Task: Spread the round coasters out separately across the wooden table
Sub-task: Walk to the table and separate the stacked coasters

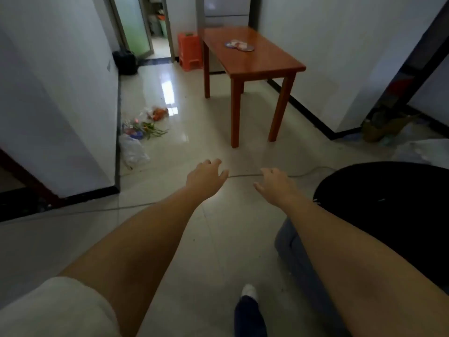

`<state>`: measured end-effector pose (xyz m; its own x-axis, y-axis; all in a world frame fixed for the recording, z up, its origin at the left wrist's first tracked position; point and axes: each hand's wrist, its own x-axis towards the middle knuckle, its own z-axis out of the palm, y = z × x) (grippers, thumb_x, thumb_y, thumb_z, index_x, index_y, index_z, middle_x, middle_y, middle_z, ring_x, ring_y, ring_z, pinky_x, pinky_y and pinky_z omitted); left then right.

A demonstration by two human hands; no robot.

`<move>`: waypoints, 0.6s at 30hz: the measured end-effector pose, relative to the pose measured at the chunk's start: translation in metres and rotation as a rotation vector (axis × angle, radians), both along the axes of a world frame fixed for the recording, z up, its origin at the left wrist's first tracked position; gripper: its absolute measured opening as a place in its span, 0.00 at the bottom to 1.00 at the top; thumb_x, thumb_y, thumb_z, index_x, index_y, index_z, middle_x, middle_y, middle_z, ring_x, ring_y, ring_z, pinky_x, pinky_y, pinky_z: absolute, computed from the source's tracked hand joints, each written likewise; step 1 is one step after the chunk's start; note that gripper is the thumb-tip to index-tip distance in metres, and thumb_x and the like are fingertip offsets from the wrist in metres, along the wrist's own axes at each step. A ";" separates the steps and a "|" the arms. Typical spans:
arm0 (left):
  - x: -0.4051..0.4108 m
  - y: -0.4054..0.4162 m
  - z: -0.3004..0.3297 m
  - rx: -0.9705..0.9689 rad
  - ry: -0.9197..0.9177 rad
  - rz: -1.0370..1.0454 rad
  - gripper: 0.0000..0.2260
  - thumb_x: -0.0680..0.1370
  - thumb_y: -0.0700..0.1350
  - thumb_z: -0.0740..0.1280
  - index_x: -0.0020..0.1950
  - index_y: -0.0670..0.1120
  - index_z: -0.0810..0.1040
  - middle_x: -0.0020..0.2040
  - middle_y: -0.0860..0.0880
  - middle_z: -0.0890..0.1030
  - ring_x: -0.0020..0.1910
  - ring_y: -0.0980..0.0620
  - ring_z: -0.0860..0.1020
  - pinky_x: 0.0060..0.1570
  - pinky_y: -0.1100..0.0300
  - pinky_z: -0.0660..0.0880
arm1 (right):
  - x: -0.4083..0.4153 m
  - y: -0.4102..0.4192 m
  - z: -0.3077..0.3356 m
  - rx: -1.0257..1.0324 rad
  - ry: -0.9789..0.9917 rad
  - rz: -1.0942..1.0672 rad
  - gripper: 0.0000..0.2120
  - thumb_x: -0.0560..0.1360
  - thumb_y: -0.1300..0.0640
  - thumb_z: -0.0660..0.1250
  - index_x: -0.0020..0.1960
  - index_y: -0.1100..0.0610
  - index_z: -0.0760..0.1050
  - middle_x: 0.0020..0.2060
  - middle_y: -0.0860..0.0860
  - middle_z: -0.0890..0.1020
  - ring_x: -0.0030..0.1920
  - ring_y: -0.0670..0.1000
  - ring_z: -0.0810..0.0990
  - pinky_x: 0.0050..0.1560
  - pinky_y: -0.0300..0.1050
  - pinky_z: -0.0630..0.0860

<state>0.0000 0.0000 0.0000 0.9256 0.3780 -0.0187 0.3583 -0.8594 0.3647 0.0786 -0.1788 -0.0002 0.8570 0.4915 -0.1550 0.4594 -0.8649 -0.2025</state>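
Observation:
A reddish wooden table [262, 62] stands across the room against the right wall. On its top lies a small overlapping cluster of round coasters [239, 44], pale with blue and pink tints. My left hand [206, 176] and my right hand [274, 183] are stretched out in front of me over the tiled floor, well short of the table. Both hands hold nothing and their fingers are apart.
An orange plastic stool [190, 53] stands left of the table. Plastic bags and vegetables [145, 125] lie on the floor by the left wall. A thin cable [245, 175] crosses the floor. A round black object [388, 210] sits at my right.

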 end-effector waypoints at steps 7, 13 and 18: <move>0.110 0.038 0.010 0.015 0.054 0.083 0.26 0.79 0.59 0.54 0.73 0.47 0.66 0.67 0.42 0.75 0.64 0.42 0.74 0.58 0.46 0.74 | 0.121 0.026 0.015 -0.009 0.005 -0.014 0.26 0.78 0.42 0.56 0.70 0.57 0.66 0.66 0.59 0.73 0.66 0.61 0.71 0.64 0.59 0.70; 0.191 0.066 0.014 0.016 0.029 0.136 0.26 0.79 0.60 0.55 0.73 0.48 0.66 0.67 0.43 0.75 0.64 0.42 0.75 0.55 0.47 0.74 | 0.214 0.061 0.023 -0.023 -0.006 0.025 0.25 0.78 0.42 0.56 0.69 0.56 0.68 0.66 0.59 0.74 0.66 0.61 0.72 0.64 0.59 0.70; 0.245 0.113 0.009 -0.008 0.037 0.189 0.27 0.79 0.60 0.55 0.73 0.47 0.66 0.68 0.42 0.74 0.65 0.43 0.74 0.58 0.46 0.74 | 0.276 0.114 0.020 -0.036 -0.005 0.090 0.26 0.78 0.41 0.55 0.70 0.54 0.66 0.66 0.57 0.74 0.66 0.60 0.72 0.63 0.58 0.70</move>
